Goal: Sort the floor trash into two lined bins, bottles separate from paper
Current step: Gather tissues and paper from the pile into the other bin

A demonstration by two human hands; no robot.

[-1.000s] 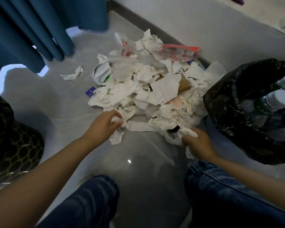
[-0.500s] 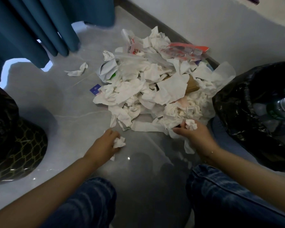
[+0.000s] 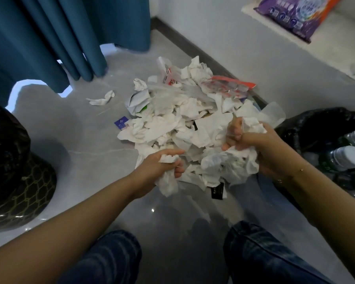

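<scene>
The left hand [image 3: 159, 167] is clenched round a soft, crumpled white tissue [image 3: 167, 179] that hangs down from the fist; the right hand [image 3: 260, 148] grasps a bigger bunch of wrinkly white paper [image 3: 232, 162], with a small black card [image 3: 217, 191] dangling under it; both hands are above the near edge of the paper pile [image 3: 184, 119], a messy heap of scrunched white sheets on the shiny grey floor [image 3: 70, 128]; a red and clear plastic wrapper [image 3: 230, 85] lies on top at the far side; the right bin [image 3: 307, 128] has a crinkly black liner and holds clear bottles [image 3: 344, 158] with white caps; the left bin [image 3: 19, 181] is dark wire mesh with a black liner; one stray tissue [image 3: 101, 99] lies near the blue curtain [image 3: 49, 37].
</scene>
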